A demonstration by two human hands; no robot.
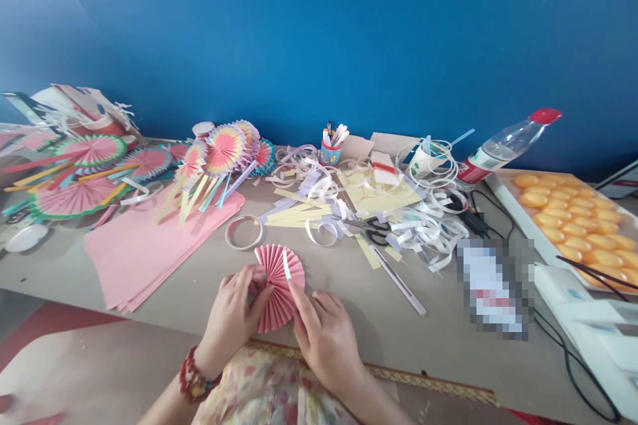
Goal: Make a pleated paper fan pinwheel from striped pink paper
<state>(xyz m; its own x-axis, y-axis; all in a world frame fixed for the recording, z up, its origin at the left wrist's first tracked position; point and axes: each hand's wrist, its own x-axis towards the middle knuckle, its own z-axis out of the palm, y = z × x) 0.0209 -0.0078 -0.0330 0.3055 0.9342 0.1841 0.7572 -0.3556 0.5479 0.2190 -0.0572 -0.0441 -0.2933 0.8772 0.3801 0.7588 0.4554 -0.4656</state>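
A pleated pink paper rosette (276, 311) is held above the table's near edge, fanned out nearly into a full circle. My left hand (236, 312) pinches its left side near the centre, with thumb and fingers on the folds. At its right side is my right hand (326, 329), the index finger by the lower end of a short white strip (286, 264) that lies over the folds. My right hand's fingers are curled at the rosette's edge. Just behind the rosette lies a roll of tape (244, 232).
Pink sheets (149, 246) lie at left, near finished paper fans (226, 149). Scissors (377, 231), a cutter (397, 280) and curled paper scraps (423, 232) are at centre right. A bottle (503, 146) leans farther right, beside a yellow-patterned box (573, 219) and black cables.
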